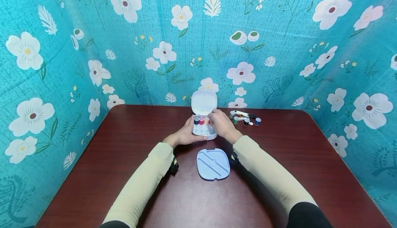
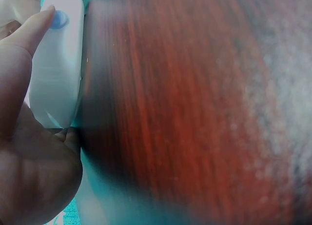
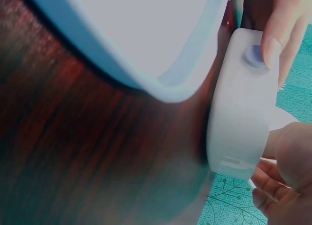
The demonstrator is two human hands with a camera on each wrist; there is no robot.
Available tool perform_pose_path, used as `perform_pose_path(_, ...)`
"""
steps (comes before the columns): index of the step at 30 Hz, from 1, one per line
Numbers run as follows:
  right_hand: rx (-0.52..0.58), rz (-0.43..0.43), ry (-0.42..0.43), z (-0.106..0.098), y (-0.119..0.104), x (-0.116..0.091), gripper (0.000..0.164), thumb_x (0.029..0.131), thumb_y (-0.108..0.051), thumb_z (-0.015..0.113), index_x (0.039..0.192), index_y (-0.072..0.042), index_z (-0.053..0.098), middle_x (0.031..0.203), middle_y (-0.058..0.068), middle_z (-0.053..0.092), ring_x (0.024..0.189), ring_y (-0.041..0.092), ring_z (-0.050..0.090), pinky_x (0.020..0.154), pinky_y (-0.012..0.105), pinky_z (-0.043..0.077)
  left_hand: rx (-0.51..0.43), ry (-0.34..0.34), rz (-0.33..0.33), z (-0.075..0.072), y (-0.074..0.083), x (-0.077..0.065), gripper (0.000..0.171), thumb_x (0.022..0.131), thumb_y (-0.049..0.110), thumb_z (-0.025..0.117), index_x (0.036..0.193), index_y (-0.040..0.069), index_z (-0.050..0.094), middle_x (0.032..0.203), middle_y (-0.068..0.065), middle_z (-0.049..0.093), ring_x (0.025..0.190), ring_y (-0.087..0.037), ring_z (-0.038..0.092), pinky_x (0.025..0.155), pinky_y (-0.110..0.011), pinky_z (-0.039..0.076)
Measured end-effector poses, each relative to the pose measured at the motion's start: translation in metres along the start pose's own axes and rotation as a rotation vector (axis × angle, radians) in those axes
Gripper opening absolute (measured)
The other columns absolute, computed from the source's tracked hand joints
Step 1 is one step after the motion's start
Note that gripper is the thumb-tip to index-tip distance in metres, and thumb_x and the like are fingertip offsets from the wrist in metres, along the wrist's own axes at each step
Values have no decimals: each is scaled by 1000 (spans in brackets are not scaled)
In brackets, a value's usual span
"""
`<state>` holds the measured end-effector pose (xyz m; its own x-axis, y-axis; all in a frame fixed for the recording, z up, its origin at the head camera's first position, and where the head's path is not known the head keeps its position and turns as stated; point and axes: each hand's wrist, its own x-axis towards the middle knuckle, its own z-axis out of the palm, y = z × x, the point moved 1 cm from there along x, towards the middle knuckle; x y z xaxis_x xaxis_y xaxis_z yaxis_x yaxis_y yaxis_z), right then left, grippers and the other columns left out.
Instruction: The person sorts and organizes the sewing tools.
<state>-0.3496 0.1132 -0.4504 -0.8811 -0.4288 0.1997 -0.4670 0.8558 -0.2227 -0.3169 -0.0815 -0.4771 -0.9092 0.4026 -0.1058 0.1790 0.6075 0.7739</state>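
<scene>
A small white sewing box (image 1: pixel 212 137) stands near the table's back edge, its lid (image 1: pixel 204 102) raised. Inside, thread spools (image 1: pixel 201 121) in black, pink and yellow-orange form a row. My left hand (image 1: pixel 187 134) grips the box's left side, with the thumb (image 2: pixel 36 30) by the round bluish button (image 2: pixel 60 20) on its front wall. Over the box's right side, my right hand (image 1: pixel 222 124) has its fingertips at a spool at the row's right end. Those fingertips are partly hidden in the head view, and the box blocks them in the right wrist view.
A pale blue tray (image 1: pixel 213 164) with slanted ridges lies in front of the box. To the right are loose spools, including a blue one (image 1: pixel 257 121) and a green one (image 1: pixel 235 120), beside slim white-and-black tools (image 1: pixel 245 114). A flowered curtain (image 1: pixel 198 48) hangs behind the table.
</scene>
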Motion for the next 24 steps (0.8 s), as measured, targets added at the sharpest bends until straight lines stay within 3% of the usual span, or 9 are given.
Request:
perform_pose_path(17, -4, -96, 64, -16, 2, -15, 26, 89, -5, 77, 115, -1, 75, 113, 14, 69, 108, 30, 63, 97, 46, 52, -6, -17, -14, 0, 0, 0, 131, 82, 52, 83, 164, 11, -12, 169, -15, 3, 150, -31, 24, 121, -48, 26)
perform_pose_path(24, 27, -79, 55, -19, 6, -24, 28, 91, -6, 74, 119, -2, 75, 114, 13, 69, 108, 29, 63, 97, 45, 52, 3, -10, -11, 1, 0, 0, 130, 82, 51, 82, 163, 7, -9, 169, -15, 5, 149, -31, 25, 121, -48, 28)
